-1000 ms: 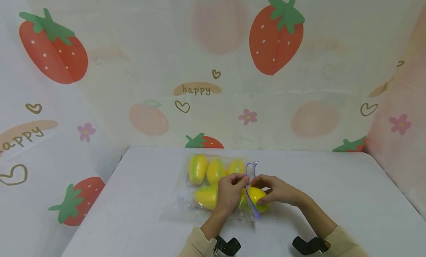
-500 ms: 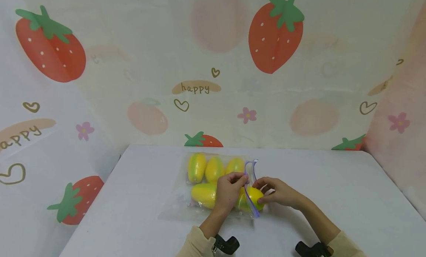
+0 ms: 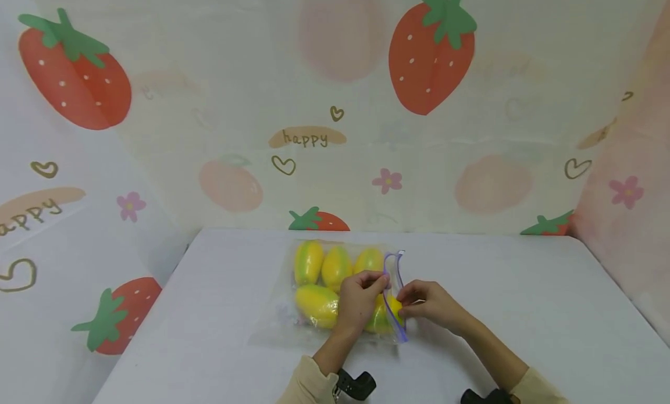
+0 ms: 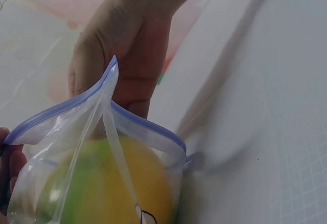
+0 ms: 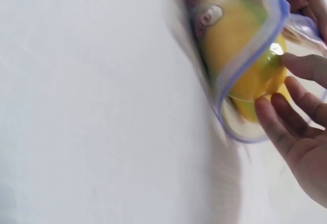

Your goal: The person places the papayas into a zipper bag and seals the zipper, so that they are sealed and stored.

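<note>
A clear zip bag point(image 3: 277, 328) with a purple zip strip point(image 4: 56, 109) lies mid-table, its mouth parted toward the right. Several yellow-green mangoes point(image 3: 316, 305) are inside. At the near side of the mouth, one mango point(image 5: 276, 75) has its body in the bag and its end at the opening. My left hand point(image 3: 358, 305) pinches the bag's edge at the zip strip, covering part of the bag. My right hand point(image 3: 434, 305) holds that mango's end with thumb and fingertips; in the right wrist view its fingers point(image 5: 276, 127) touch the yellow end.
The white table point(image 3: 209, 311) extends around the bag on all sides. A wall covering with strawberry prints point(image 3: 434, 61) stands behind and at both sides. Black wrist devices point(image 3: 357, 385) sit at both sleeves.
The mango in my right hand has moved left, deeper into the bag, and my right hand has followed. The near-left mango has shifted left. My left hand keeps its pinch on the bag.
</note>
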A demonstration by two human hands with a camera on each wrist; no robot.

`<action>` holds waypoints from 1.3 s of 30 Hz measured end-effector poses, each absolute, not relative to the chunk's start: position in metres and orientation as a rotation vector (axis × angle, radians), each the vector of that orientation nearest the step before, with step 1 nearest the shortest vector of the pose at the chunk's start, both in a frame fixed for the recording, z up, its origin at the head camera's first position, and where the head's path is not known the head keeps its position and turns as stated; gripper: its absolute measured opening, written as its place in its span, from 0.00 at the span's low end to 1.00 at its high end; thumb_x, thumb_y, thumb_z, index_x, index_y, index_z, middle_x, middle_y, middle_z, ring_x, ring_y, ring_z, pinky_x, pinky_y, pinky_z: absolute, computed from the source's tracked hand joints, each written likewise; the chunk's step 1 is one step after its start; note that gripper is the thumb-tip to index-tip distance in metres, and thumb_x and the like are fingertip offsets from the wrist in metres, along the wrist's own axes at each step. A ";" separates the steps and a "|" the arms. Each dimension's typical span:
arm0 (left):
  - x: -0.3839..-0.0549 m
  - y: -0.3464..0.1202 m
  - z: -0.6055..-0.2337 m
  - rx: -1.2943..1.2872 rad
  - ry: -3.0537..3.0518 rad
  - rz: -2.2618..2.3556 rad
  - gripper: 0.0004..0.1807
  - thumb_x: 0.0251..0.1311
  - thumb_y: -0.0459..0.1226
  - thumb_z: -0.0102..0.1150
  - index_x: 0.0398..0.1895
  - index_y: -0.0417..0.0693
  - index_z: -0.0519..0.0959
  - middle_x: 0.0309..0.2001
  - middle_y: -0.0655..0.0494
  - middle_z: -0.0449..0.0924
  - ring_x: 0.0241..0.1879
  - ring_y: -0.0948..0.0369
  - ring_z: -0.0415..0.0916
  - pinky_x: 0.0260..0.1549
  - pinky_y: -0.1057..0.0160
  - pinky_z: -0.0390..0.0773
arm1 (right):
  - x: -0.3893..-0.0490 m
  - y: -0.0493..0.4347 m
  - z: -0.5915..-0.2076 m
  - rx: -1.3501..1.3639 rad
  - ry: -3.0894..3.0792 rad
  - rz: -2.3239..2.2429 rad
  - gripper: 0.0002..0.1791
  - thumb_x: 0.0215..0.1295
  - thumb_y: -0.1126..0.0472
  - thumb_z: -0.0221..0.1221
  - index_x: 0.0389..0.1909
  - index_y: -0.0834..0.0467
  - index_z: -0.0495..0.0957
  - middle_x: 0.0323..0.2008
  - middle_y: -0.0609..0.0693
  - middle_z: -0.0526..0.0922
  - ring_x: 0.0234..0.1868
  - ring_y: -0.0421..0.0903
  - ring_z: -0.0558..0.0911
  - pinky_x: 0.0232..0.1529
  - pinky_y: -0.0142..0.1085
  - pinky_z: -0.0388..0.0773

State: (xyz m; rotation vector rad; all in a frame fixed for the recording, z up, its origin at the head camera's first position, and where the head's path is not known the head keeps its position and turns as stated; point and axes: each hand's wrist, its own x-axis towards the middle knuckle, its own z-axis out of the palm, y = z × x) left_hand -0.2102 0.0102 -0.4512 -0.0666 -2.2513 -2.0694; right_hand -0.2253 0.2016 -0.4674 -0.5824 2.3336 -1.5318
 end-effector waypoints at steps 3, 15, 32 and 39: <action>-0.211 0.010 -0.450 -0.071 -2.229 -2.076 0.11 0.60 0.41 0.64 0.34 0.40 0.86 0.31 0.47 0.87 0.29 0.67 0.78 0.32 0.74 0.77 | -0.225 0.197 -0.469 -0.595 2.296 -1.563 0.15 0.58 0.62 0.67 0.43 0.68 0.80 0.41 0.59 0.83 0.40 0.38 0.81 0.41 0.28 0.79; -0.211 0.010 -0.450 -0.078 -2.202 -2.118 0.10 0.60 0.38 0.64 0.35 0.38 0.86 0.32 0.44 0.87 0.28 0.67 0.76 0.29 0.75 0.75 | -0.221 0.208 -0.469 -0.645 2.278 -1.508 0.14 0.66 0.60 0.60 0.47 0.64 0.81 0.47 0.63 0.83 0.44 0.39 0.81 0.43 0.30 0.79; -0.208 0.008 -0.451 -0.096 -2.235 -2.135 0.13 0.63 0.41 0.62 0.38 0.38 0.85 0.34 0.46 0.87 0.33 0.65 0.79 0.36 0.74 0.77 | -0.224 0.218 -0.461 -0.494 2.393 -1.559 0.18 0.67 0.61 0.59 0.51 0.71 0.77 0.48 0.67 0.82 0.41 0.40 0.81 0.41 0.31 0.81; -0.209 0.007 -0.453 -0.074 -2.259 -2.128 0.13 0.62 0.41 0.62 0.38 0.40 0.85 0.32 0.51 0.87 0.32 0.66 0.79 0.35 0.73 0.78 | -0.224 0.211 -0.457 -0.437 2.761 -1.332 0.14 0.66 0.59 0.60 0.46 0.64 0.82 0.43 0.55 0.86 0.42 0.46 0.82 0.38 0.35 0.77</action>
